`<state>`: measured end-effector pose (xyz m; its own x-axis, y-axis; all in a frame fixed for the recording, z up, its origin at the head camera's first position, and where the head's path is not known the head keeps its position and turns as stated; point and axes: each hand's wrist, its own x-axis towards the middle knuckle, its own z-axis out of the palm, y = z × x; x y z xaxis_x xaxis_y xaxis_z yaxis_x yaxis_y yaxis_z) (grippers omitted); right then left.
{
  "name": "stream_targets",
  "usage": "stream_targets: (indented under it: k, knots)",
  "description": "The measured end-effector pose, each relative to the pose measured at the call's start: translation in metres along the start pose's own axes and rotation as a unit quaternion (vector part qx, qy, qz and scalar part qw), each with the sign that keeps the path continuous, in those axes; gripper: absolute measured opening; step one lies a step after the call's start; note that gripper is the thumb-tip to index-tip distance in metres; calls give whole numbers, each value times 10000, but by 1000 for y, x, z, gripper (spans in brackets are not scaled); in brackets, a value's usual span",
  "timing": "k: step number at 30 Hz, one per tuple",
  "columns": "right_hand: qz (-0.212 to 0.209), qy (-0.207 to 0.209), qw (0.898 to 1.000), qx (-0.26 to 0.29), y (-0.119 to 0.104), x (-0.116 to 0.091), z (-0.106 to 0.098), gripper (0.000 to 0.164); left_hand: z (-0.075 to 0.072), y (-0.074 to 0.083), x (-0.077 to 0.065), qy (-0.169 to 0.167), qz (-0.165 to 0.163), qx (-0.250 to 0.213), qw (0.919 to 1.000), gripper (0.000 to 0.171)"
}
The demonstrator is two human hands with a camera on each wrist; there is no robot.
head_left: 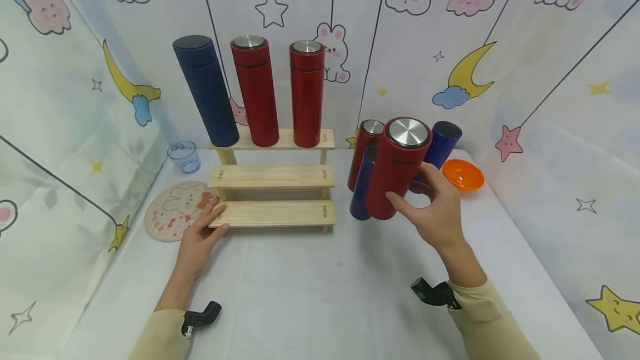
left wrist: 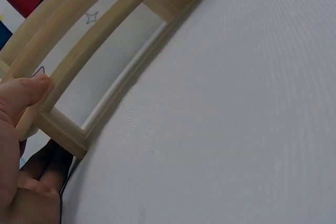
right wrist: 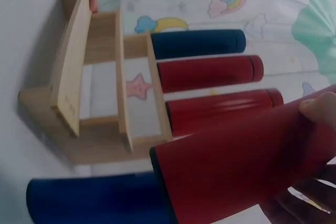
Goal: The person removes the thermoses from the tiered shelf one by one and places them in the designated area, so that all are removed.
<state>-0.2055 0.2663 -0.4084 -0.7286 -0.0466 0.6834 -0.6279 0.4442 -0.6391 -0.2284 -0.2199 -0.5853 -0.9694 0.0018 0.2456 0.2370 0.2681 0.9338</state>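
Note:
My right hand (head_left: 437, 207) grips a red thermos bottle (head_left: 392, 176) with a silver lid, thumb on one side and fingers round the other. In the right wrist view this red bottle (right wrist: 231, 166) slants across the lower right. My left hand (head_left: 200, 240) holds the left end of the lowest step of a three-tier wooden rack (head_left: 272, 214), its thumb on the plank in the left wrist view. On the top step stand a dark blue bottle (head_left: 207, 93) at the left and two red bottles, one in the middle (head_left: 256, 93) and one at the right (head_left: 307, 96).
Right of the rack stand another red bottle (head_left: 359, 160), a blue bottle (head_left: 362, 193) and a second blue one (head_left: 442, 140), partly hidden by the held bottle. An orange bowl (head_left: 463, 175) sits at the right; a clear cup (head_left: 184, 156) and round rabbit mat (head_left: 167, 218) lie left.

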Motion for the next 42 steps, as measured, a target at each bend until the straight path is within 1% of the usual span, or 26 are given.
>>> stream_targets:
  k: [4,11,18,27,32,36,42]
  knots:
    - [95,11,9999,-100,9,-4,-10,69,0,0,0,2,-23,27,10000,53]
    - [278,282,9992,-69,27,-8,-24,68,2,0,1,-10,-127,-48,9999,53]
    - [672,340,9971,-49,51,-11,-31,64,0,-1,4,-35,-62,71,9999,55]
    - [1057,431,9932,218,79,-16,-30,62,1,2,8,-58,-50,74,9999,55]
    - [1324,460,9900,171,95,-21,-29,64,0,2,6,-63,-85,171,9998,55]
    - [1481,442,9878,178,107,-27,-25,64,0,2,3,-52,-107,119,9999,54]
    - [1890,311,9814,-88,123,-34,-20,66,1,3,2,-29,-197,109,9997,54]
